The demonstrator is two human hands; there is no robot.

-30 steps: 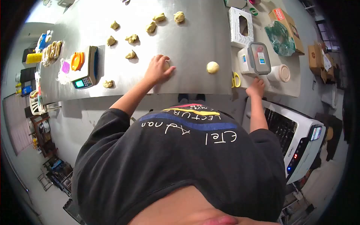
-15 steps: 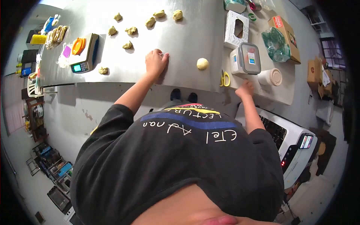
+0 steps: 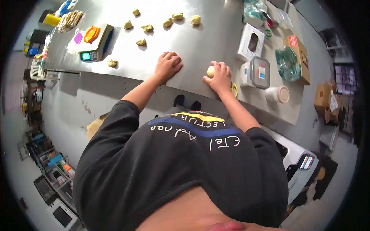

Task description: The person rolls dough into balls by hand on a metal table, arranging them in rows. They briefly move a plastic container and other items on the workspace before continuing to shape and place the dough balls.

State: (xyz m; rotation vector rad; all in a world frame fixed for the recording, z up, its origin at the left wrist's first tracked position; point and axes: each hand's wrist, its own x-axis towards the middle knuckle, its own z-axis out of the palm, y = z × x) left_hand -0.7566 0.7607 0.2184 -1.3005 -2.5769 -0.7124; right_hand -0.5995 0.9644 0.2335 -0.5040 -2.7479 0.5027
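Observation:
A smooth pale dough ball [image 3: 211, 71] is on the metal table [image 3: 185, 46], with the fingers and thumb of my right hand [image 3: 220, 78] curved round its side. Further left, my left hand [image 3: 168, 66] rests on the tabletop near the front edge, its fingers slightly bent and apart, with nothing visible in it. Several rough, lumpy dough pieces lie beyond my hands, among them one piece [image 3: 141, 42] nearest my left hand and another [image 3: 195, 19] at the back. A single piece [image 3: 112, 63] sits by the front edge at left.
A scale [image 3: 96, 48] with an orange item [image 3: 91, 34] stands at left. On the right-hand surface are yellow scissors [image 3: 234, 89], a lidded container [image 3: 259, 72], a white cup [image 3: 277, 94], an open white box [image 3: 251, 42] and a cardboard box [image 3: 300, 54] beside green plastic.
My right hand has moved left from beside the cup onto the dough ball and closed round it. My left hand stays on the tabletop. The whole view has shifted a little.

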